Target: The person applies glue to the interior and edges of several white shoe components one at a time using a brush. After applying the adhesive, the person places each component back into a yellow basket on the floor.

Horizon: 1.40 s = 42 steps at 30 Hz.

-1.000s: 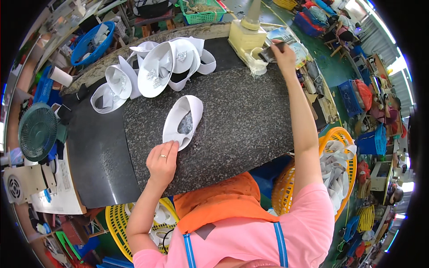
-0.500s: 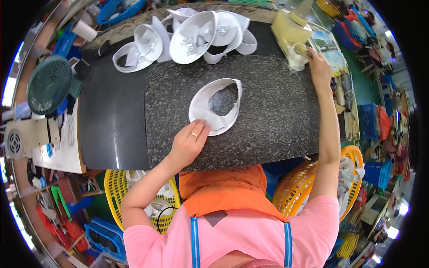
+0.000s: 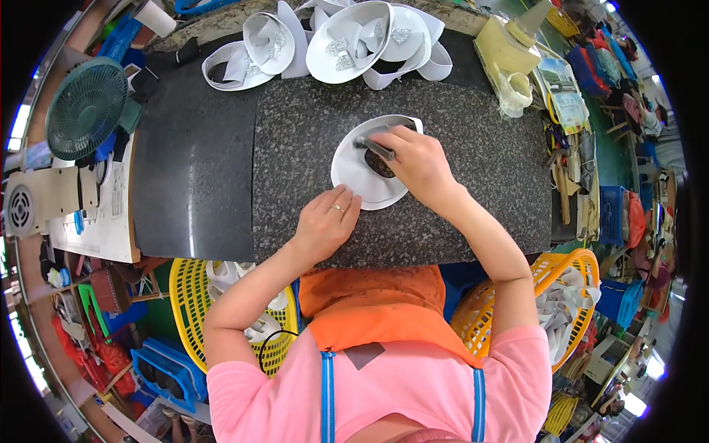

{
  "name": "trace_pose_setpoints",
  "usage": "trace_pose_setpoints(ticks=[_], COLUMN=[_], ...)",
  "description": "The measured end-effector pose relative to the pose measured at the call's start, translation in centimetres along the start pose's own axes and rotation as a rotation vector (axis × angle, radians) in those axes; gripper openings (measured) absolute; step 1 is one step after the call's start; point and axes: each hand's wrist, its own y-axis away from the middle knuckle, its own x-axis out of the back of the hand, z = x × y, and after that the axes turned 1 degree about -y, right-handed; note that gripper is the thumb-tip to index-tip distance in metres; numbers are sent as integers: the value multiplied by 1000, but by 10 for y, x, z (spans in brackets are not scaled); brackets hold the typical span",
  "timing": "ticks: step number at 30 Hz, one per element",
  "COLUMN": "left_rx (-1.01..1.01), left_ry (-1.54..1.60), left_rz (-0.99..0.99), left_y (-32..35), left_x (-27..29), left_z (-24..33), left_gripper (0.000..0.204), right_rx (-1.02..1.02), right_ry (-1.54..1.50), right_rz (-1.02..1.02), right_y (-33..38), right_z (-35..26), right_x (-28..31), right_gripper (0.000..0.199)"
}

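Observation:
A white shoe upper (image 3: 350, 165), curved into a loop with an opening, lies on the dark speckled slab (image 3: 295, 177) in front of me. My left hand (image 3: 329, 221), with a ring on one finger, holds its near edge down with the fingertips. In my right hand (image 3: 421, 164) is a small brush (image 3: 378, 148) with a dark handle. Its tip touches or hovers just over the upper, beside the opening; contact cannot be told.
More white uppers (image 3: 347, 48) with silver glittery patches are piled at the back. A cream glue pot (image 3: 506, 48) stands back right. Yellow baskets (image 3: 185, 310) of white pieces flank my lap. A green fan (image 3: 87, 109) is at the left.
My right hand has come from beside the glue pot to the upper, with the brush in it. My left hand stays on the upper's near edge. The view has shifted slightly.

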Motion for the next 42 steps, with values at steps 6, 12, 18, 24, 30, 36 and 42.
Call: trace_pose_setpoints(ticks=[6,12,18,24,30,36,42], left_rx=[3,10,-28,-19,215,949,966], left_ry=[-12,7,-23,-28,100,663,739], left_rz=[3,3,-25,-46,143,241,242], left_y=[1,0,-3,-5,-10,-9,-10], left_x=[1,1,1,0,27,53,46], left_z=[1,0,1,2,-1,-16,-10], left_gripper=[28,25,27,30,23,19,18], right_rx=[248,335,200,193,-396,-480,-15], right_ry=[-282,-270,-56,258,-476,-677,-429], right_rz=[-251,-573,-712,-722,170,225,58], right_y=[-2,-19,-36,-32,-1,49,46], right_z=[3,1,2,-7,-31,-13,-18], right_x=[11,48,68,78,110,72,-1], right_gripper=[27,27,19,15,19,20,24])
